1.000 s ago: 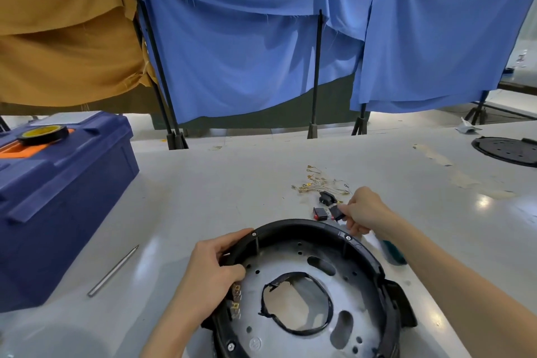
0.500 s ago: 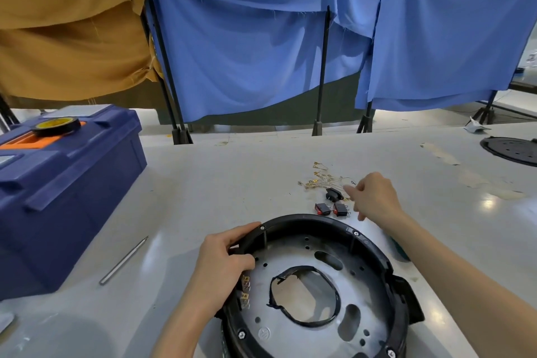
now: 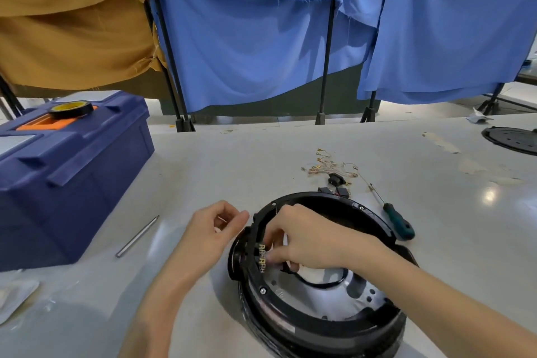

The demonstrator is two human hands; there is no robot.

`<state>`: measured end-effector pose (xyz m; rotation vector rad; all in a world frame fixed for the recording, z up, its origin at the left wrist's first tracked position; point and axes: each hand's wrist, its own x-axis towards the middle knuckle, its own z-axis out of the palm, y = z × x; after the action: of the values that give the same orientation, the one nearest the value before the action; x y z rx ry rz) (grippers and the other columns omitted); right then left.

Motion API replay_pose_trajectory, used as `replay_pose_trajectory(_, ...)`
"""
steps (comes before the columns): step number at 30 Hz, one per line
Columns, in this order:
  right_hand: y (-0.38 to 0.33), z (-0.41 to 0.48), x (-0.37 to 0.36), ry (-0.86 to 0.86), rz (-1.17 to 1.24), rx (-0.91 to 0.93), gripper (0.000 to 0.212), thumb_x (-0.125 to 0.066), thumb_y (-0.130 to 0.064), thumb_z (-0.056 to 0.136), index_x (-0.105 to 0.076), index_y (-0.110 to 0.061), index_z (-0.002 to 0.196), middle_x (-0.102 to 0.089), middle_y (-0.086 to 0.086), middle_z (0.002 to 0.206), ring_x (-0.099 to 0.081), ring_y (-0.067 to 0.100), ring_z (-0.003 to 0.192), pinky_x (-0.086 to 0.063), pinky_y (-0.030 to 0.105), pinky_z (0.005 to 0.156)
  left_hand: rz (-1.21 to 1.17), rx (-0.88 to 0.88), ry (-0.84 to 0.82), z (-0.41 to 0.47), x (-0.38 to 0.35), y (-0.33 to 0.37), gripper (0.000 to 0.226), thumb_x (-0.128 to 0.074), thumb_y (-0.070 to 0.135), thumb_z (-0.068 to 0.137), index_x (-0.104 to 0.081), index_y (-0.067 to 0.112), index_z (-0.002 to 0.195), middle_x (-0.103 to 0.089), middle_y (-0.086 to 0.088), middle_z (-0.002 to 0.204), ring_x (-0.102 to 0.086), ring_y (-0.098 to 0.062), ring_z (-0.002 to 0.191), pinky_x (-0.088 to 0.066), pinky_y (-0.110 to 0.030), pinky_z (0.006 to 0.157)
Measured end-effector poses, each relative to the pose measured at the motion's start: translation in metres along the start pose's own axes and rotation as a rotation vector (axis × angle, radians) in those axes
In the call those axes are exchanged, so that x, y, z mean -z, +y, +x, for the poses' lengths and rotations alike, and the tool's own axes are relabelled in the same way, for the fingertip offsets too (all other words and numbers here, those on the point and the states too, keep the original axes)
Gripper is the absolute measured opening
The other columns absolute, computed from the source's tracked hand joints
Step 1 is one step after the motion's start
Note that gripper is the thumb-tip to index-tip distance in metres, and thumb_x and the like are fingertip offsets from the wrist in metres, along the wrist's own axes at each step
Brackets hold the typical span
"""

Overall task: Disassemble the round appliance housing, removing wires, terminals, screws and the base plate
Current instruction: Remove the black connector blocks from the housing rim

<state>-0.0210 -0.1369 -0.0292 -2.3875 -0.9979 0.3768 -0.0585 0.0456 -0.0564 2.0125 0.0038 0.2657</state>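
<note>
Closest to us, the round black housing (image 3: 319,325) sits open side up on the pale table (image 3: 87,299), right in front of the person. There's a pale sticker on its outer wall, but the print is too blurred to read. Inside lies the silver base plate (image 3: 348,296), with a black wire loop (image 3: 325,284) ringing its centre hole and a screw (image 3: 263,291) showing on the rim.

The right hand (image 3: 308,238) reaches across into the housing, fingers curled down and pinching at the row of brass terminals (image 3: 262,259) on the left inner wall. The left hand (image 3: 220,227) is just outside the left rim, fingers curled in towards the thumb; we cannot tell whether it has anything between them.

Moving out, a thin metal rod (image 3: 136,237) lies to the left, and a green-handled screwdriver (image 3: 398,224) lies just beside the housing on the right. Just beyond the far rim we see small black switch parts (image 3: 337,179) and a tangle of loose wires (image 3: 328,167).

On the left stands a blue toolbox (image 3: 72,166) with a tape roll (image 3: 71,109) on its lid. A black round plate (image 3: 511,139) rests far right. Behind it all hang blue cloths (image 3: 261,38) and an ochre cloth (image 3: 66,23).
</note>
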Motion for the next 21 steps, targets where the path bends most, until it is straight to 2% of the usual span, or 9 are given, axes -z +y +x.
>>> replay_pose_trajectory(2,-0.002,0.002,-0.004,0.015,-0.015,0.018,0.012,-0.063,-0.016,0.089,-0.069,-0.007,0.083,-0.072,0.011,0.077,-0.067,0.020,0.051,-0.057,0.035,0.064,-0.030,0.030,-0.241,-0.005,0.013,-0.003,0.018,-0.061,0.020,0.092,-0.064,0.012,0.075,-0.063,0.005,0.068,-0.054,-0.003,0.062,-0.040,-0.010,0.057)
replay_pose_trajectory(4,-0.005,0.002,-0.006,0.023,-0.054,0.041,0.015,-0.060,-0.015,0.090,-0.069,-0.006,0.082,-0.072,0.011,0.077,-0.067,0.017,0.051,-0.056,0.033,0.063,-0.036,0.026,-0.355,-0.009,0.021,-0.007,0.010,-0.064,0.013,0.090,-0.066,0.011,0.081,-0.065,0.004,0.075,-0.055,-0.004,0.068,-0.042,-0.014,0.060)
replay_pose_trajectory(5,-0.006,0.003,-0.007,0.024,-0.073,0.052,0.016,-0.059,-0.016,0.090,-0.069,-0.005,0.083,-0.072,0.011,0.076,-0.066,0.016,0.051,-0.055,0.032,0.063,-0.052,0.009,-0.367,-0.009,0.024,-0.008,0.005,-0.066,0.006,0.088,-0.066,0.009,0.084,-0.066,0.002,0.078,-0.055,-0.005,0.070,-0.043,-0.016,0.063)
replay_pose_trajectory(8,-0.006,0.002,-0.008,0.044,-0.125,0.073,0.018,-0.058,-0.018,0.091,-0.069,-0.005,0.086,-0.071,0.010,0.077,-0.062,0.017,0.055,-0.053,0.034,0.066,-0.077,-0.034,-0.377,-0.010,0.025,-0.011,0.018,-0.069,-0.011,0.078,-0.065,0.006,0.085,-0.066,0.001,0.081,-0.056,-0.009,0.071,-0.043,-0.019,0.064)
replay_pose_trajectory(11,-0.006,0.003,-0.012,0.102,-0.156,0.062,0.018,-0.060,-0.016,0.090,-0.068,-0.003,0.079,-0.067,0.013,0.072,-0.058,0.025,0.063,-0.047,0.034,0.061,-0.083,-0.076,-0.347,-0.011,0.021,-0.011,0.018,-0.073,-0.005,0.072,-0.064,0.006,0.083,-0.064,-0.003,0.080,-0.055,-0.009,0.069,-0.040,-0.019,0.061)
replay_pose_trajectory(14,-0.009,0.007,-0.020,0.175,-0.174,0.004,0.024,-0.059,-0.007,0.084,-0.053,-0.001,0.061,-0.056,0.019,0.063,-0.051,0.035,0.064,-0.037,0.034,0.055,-0.083,-0.092,-0.327,-0.010,0.019,-0.013,0.016,-0.072,-0.007,0.076,-0.064,0.005,0.083,-0.064,-0.012,0.082,-0.054,-0.009,0.069,-0.040,-0.019,0.061)
replay_pose_trajectory(17,-0.009,0.010,-0.027,0.213,-0.166,-0.048,0.023,-0.056,-0.003,0.081,-0.048,-0.002,0.060,-0.049,0.019,0.062,-0.048,0.038,0.065,-0.040,0.036,0.056,-0.079,-0.093,-0.325,-0.010,0.018,-0.015,0.016,-0.069,-0.009,0.079,-0.064,0.004,0.084,-0.063,-0.010,0.081,-0.053,-0.007,0.067,-0.041,-0.020,0.060)
replay_pose_trajectory(21,-0.006,0.008,-0.034,0.247,-0.131,-0.072,0.015,-0.051,-0.002,0.082,-0.061,0.006,0.077,-0.063,0.024,0.075,-0.059,0.041,0.077,-0.051,0.043,0.067,-0.083,-0.072,-0.350,-0.009,0.016,-0.014,0.015,-0.069,-0.009,0.079,-0.063,0.003,0.083,-0.059,-0.001,0.076,-0.048,-0.008,0.065,-0.039,-0.022,0.061)
